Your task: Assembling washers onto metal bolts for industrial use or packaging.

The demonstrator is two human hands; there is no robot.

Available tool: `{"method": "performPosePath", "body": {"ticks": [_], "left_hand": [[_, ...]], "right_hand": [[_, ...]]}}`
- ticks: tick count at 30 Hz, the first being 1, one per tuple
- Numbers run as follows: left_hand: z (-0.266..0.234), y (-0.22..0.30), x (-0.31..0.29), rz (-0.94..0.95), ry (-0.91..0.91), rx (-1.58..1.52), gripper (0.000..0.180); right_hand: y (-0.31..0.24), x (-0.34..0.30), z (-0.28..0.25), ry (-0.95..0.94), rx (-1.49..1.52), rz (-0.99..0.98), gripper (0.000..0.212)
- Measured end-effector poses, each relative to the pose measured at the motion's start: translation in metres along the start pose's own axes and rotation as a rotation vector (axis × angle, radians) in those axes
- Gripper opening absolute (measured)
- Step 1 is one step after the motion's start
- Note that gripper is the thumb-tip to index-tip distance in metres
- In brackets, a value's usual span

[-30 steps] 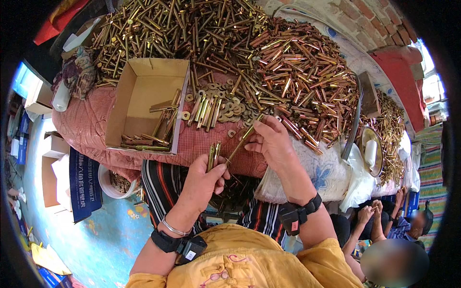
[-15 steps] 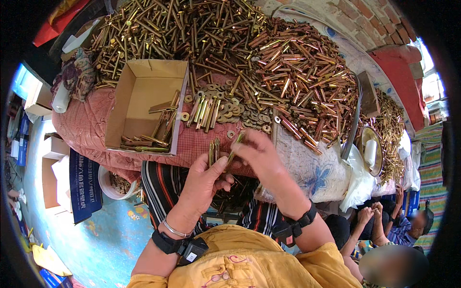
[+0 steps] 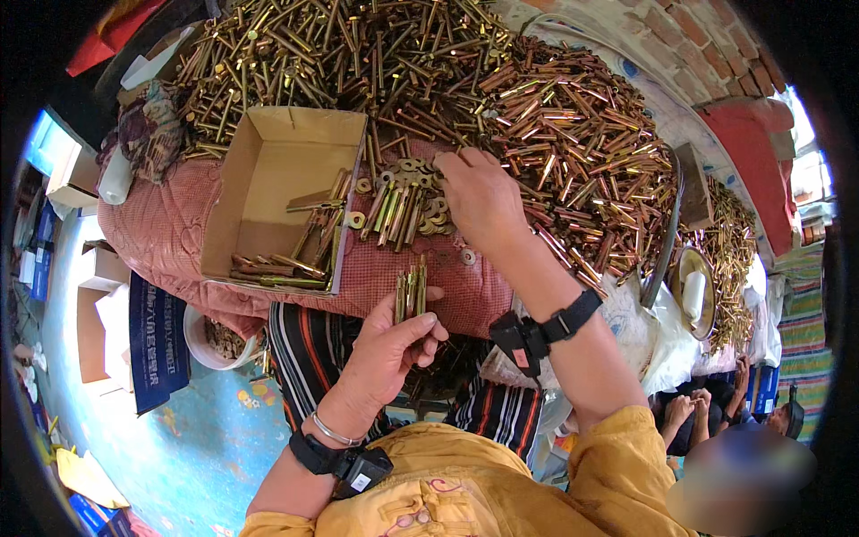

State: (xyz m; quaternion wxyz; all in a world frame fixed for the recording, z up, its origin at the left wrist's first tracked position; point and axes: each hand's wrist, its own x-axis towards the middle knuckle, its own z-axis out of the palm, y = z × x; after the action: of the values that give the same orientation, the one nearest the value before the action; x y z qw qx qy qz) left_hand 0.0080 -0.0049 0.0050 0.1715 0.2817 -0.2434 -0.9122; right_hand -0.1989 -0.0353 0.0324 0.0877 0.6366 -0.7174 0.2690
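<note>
My left hand (image 3: pixel 391 351) is closed around several gold-coloured metal bolts (image 3: pixel 411 294), which stand upright out of its grip above my lap. My right hand (image 3: pixel 486 199) reaches forward over a spread of flat round washers (image 3: pixel 435 218) on the red checked cloth. Its fingers are curled down at the edge of the washers and a heap of bolts, and whatever lies under the fingertips is hidden. A row of bolts (image 3: pixel 395 213) lies beside the washers, left of this hand. Left of that row, an open cardboard box (image 3: pixel 259 166) holds several loose bolts.
Large heaps of long bolts (image 3: pixel 358 63) and shorter coppery metal rods (image 3: pixel 582 134) cover the far side. A white tub (image 3: pixel 199 345) of small parts stands at lower left. A curved metal strip (image 3: pixel 676 224) and a round dish (image 3: pixel 695 288) are at right. Another person's hands (image 3: pixel 687 409) show at lower right.
My right hand has moved from beside my left hand, where it handled a bolt, forward to the washers. The left hand keeps its bolts, now gathered more upright.
</note>
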Motion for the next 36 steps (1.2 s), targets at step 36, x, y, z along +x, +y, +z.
{"method": "performPosePath", "body": {"ticks": [36], "left_hand": [[0.003,-0.005,0.001,0.053,0.107,0.038,0.016]], "right_hand": [[-0.023,-0.038,-0.002,-0.056,0.149,0.124,0.014]]}}
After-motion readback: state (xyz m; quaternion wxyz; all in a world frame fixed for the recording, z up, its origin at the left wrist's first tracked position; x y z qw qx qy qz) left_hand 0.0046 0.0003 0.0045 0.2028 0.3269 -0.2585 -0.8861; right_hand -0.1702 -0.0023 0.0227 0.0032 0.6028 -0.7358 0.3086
